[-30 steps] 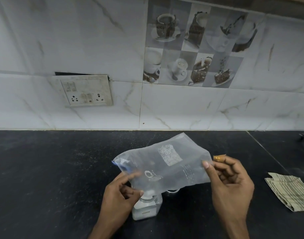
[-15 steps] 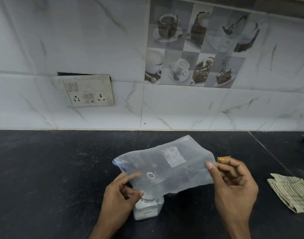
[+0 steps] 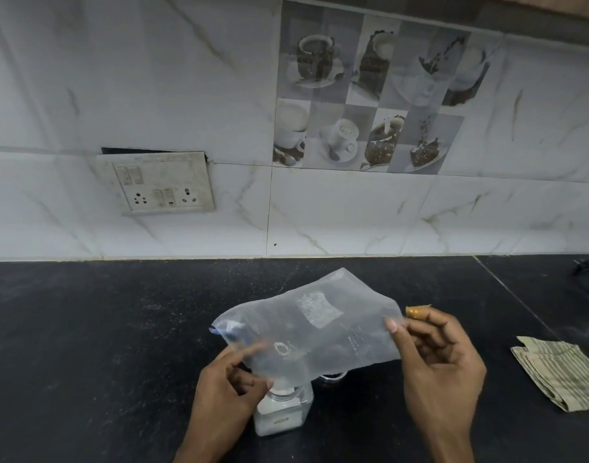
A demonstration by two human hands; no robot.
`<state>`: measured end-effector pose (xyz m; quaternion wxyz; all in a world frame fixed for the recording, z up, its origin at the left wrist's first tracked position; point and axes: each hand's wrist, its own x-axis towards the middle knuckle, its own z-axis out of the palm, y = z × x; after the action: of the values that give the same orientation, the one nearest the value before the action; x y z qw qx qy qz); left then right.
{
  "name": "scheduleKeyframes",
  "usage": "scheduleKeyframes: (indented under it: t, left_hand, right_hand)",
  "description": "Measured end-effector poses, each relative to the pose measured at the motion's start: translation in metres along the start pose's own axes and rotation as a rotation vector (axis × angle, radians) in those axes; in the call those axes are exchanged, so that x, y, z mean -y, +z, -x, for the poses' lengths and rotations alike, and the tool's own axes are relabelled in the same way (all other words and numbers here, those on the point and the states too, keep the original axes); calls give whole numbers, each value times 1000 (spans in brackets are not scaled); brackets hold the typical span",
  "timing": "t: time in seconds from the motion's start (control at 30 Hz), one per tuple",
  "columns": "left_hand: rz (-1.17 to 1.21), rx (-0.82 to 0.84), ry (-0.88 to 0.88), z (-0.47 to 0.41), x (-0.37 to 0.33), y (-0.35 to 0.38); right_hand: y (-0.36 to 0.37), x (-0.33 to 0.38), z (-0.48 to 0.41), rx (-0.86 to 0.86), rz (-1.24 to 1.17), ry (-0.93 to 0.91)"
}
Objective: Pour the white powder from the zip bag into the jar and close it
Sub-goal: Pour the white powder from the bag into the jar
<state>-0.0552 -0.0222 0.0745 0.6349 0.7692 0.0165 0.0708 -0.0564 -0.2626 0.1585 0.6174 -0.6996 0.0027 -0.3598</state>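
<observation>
Zip bag [image 3: 314,329] tilted over open jar [image 3: 283,411], nearly empty; jar holds white powder low down; left hand [image 3: 231,392] pinches bag mouth, right hand [image 3: 436,355] pinches far corner

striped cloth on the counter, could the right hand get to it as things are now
Probably, but not freely: the right hand is pinching the zip bag over the jar. The striped cloth lies just to its right with bare counter between; it must let go first.
</observation>
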Motion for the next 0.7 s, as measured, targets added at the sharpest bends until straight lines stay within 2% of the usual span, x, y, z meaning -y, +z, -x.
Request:
scheduleKeyframes:
  t: [0.33,0.43,0.7]
  left_hand:
    - [10,-21,-6,-3,3,0]
    - [-3,-15,-10,-3,2,0]
    - [-5,2,-23,-4,2,1]
  right_hand:
    - [-1,-2,-4,115,61,-19]
    - [-3,-5,-5,59,66,-22]
    - [-4,-5,-10,96,122,-70]
